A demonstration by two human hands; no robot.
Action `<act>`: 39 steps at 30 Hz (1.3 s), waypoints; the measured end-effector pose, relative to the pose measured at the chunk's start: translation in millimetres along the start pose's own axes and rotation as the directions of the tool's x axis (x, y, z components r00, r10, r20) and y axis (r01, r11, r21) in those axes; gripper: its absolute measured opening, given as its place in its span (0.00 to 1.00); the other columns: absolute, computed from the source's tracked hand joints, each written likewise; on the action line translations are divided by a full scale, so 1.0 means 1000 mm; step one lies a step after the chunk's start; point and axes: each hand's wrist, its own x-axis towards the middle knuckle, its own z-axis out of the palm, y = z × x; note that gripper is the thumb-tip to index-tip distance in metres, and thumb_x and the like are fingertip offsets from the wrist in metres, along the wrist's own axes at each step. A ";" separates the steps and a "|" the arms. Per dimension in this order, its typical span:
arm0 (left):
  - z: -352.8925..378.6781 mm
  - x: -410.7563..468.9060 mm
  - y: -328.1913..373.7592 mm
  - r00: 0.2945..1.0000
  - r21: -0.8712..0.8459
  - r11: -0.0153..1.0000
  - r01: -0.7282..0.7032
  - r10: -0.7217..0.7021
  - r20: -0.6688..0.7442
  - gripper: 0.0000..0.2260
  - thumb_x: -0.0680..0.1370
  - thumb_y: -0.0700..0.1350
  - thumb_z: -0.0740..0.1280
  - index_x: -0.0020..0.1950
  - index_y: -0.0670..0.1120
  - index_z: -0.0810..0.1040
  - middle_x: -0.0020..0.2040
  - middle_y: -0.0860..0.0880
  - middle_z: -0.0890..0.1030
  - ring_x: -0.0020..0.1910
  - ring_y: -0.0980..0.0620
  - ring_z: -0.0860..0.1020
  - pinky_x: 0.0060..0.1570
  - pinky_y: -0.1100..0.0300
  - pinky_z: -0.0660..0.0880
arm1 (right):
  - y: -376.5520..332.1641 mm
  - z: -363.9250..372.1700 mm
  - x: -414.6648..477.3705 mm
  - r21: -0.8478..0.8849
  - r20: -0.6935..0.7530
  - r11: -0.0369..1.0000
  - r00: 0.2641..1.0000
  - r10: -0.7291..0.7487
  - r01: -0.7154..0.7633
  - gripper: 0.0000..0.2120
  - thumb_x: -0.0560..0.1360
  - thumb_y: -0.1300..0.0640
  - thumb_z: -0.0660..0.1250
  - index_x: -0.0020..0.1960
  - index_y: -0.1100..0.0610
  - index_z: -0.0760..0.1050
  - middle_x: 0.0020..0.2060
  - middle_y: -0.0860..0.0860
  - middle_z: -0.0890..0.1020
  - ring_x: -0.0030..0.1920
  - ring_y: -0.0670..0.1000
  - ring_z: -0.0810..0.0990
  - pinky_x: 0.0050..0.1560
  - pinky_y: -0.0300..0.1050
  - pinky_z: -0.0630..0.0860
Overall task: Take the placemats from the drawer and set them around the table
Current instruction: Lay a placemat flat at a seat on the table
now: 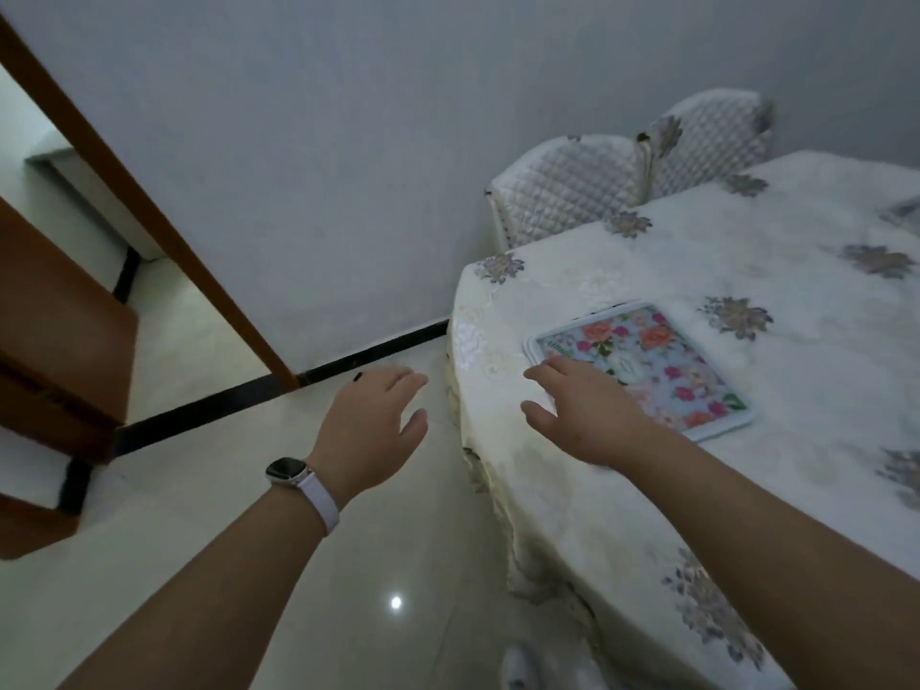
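Fingers (545, 377) of both hands are loosely spread, holding nothing. Right hand (582, 415) is over the near corner of the placemat (662, 371), which lies flat on the tabletop (747, 271); left hand (368, 430) hangs beside its edge. Other seats likely remain unset.

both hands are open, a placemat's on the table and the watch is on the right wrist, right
No: the head view shows the watch on the left wrist. The left hand and right hand are open, and a placemat is on the table.
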 end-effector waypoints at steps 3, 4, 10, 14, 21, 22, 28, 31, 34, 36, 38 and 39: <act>0.016 0.046 0.012 0.992 -0.041 0.992 -0.122 0.123 0.033 0.20 0.76 0.53 0.60 0.61 0.45 0.80 0.57 0.47 0.82 0.55 0.46 0.79 0.54 0.53 0.76 | 0.034 -0.009 -0.003 -0.010 -0.025 0.993 0.993 0.116 -0.116 0.23 0.79 0.43 0.60 0.71 0.52 0.70 0.64 0.51 0.75 0.63 0.55 0.74 0.57 0.49 0.71; 0.021 0.061 0.017 0.986 -0.062 0.985 -0.158 0.161 0.037 0.21 0.75 0.53 0.60 0.61 0.44 0.80 0.57 0.47 0.82 0.55 0.46 0.79 0.54 0.53 0.76 | 0.045 -0.010 -0.004 -0.012 -0.031 0.988 0.988 0.151 -0.151 0.23 0.79 0.43 0.60 0.70 0.52 0.70 0.63 0.51 0.75 0.62 0.55 0.74 0.56 0.49 0.72; 0.059 0.141 0.039 0.929 -0.149 0.923 -0.354 0.366 0.057 0.21 0.75 0.53 0.60 0.61 0.44 0.80 0.57 0.45 0.81 0.55 0.43 0.79 0.52 0.49 0.78 | 0.089 -0.009 -0.015 -0.026 -0.064 0.931 0.930 0.363 -0.365 0.22 0.79 0.43 0.59 0.70 0.52 0.71 0.63 0.51 0.76 0.60 0.54 0.76 0.55 0.51 0.76; 0.086 0.190 0.045 0.875 -0.224 0.864 -0.452 0.478 0.077 0.20 0.75 0.53 0.59 0.60 0.44 0.80 0.56 0.46 0.81 0.53 0.44 0.79 0.49 0.49 0.78 | 0.106 -0.004 -0.007 -0.023 -0.062 0.868 0.867 0.494 -0.496 0.24 0.80 0.42 0.58 0.72 0.52 0.68 0.68 0.51 0.73 0.66 0.54 0.72 0.62 0.51 0.73; 0.131 0.285 0.033 0.717 -0.322 0.712 -0.624 0.685 0.126 0.20 0.74 0.53 0.60 0.58 0.44 0.81 0.53 0.46 0.82 0.49 0.43 0.80 0.44 0.50 0.79 | 0.110 0.009 0.024 0.041 -0.032 0.667 0.666 0.745 -0.744 0.24 0.80 0.42 0.58 0.72 0.51 0.68 0.68 0.50 0.73 0.66 0.54 0.72 0.60 0.49 0.72; 0.137 0.298 0.032 0.686 -0.333 0.684 -0.649 0.715 0.132 0.20 0.74 0.52 0.60 0.58 0.44 0.81 0.53 0.46 0.82 0.48 0.44 0.80 0.43 0.51 0.79 | 0.109 0.012 0.029 0.044 -0.018 0.634 0.634 0.773 -0.772 0.24 0.80 0.42 0.58 0.73 0.51 0.67 0.68 0.50 0.73 0.66 0.54 0.71 0.60 0.49 0.73; 0.176 0.362 0.047 0.475 -0.406 0.496 -0.767 0.865 0.159 0.21 0.74 0.52 0.59 0.59 0.44 0.80 0.52 0.46 0.81 0.47 0.43 0.79 0.42 0.50 0.78 | 0.096 0.030 0.046 0.123 0.018 0.395 0.400 0.917 -0.911 0.24 0.80 0.43 0.58 0.74 0.51 0.67 0.69 0.50 0.72 0.66 0.54 0.72 0.60 0.50 0.73; 0.194 0.380 0.065 0.348 -0.422 0.391 -0.818 0.920 0.178 0.19 0.74 0.52 0.58 0.56 0.44 0.80 0.49 0.46 0.81 0.45 0.43 0.79 0.40 0.51 0.78 | 0.084 0.044 0.046 0.193 0.055 0.277 0.292 0.955 -0.941 0.23 0.80 0.43 0.59 0.73 0.51 0.68 0.68 0.50 0.72 0.65 0.54 0.72 0.60 0.51 0.73; 0.212 0.392 0.091 0.269 -0.412 0.352 -0.840 0.931 0.247 0.17 0.74 0.52 0.57 0.56 0.45 0.78 0.46 0.47 0.79 0.45 0.43 0.77 0.40 0.51 0.76 | 0.075 0.061 0.041 0.241 0.106 0.168 0.198 0.975 -0.956 0.24 0.80 0.44 0.59 0.73 0.51 0.67 0.68 0.51 0.72 0.66 0.55 0.72 0.60 0.51 0.73; 0.225 0.394 0.111 0.250 -0.432 0.360 -0.827 0.923 0.292 0.20 0.75 0.52 0.56 0.59 0.45 0.77 0.50 0.46 0.78 0.48 0.43 0.76 0.43 0.50 0.76 | 0.072 0.073 0.038 0.281 0.144 0.094 0.139 0.980 -0.955 0.24 0.80 0.44 0.59 0.73 0.52 0.67 0.68 0.52 0.71 0.66 0.55 0.72 0.60 0.51 0.73; 0.237 0.394 0.129 0.243 -0.469 0.385 -0.795 0.910 0.335 0.21 0.77 0.53 0.58 0.66 0.45 0.75 0.59 0.44 0.78 0.55 0.43 0.76 0.49 0.50 0.76 | 0.072 0.085 0.035 0.329 0.178 0.025 0.088 0.980 -0.944 0.24 0.80 0.44 0.59 0.73 0.53 0.67 0.68 0.52 0.71 0.66 0.55 0.72 0.61 0.51 0.73; 0.243 0.393 0.139 0.237 -0.479 0.400 -0.781 0.900 0.366 0.21 0.79 0.52 0.59 0.69 0.45 0.72 0.62 0.44 0.76 0.58 0.43 0.75 0.51 0.50 0.75 | 0.074 0.089 0.035 0.355 0.193 -0.008 0.065 0.979 -0.935 0.24 0.80 0.44 0.60 0.73 0.53 0.67 0.68 0.53 0.71 0.66 0.55 0.72 0.61 0.51 0.73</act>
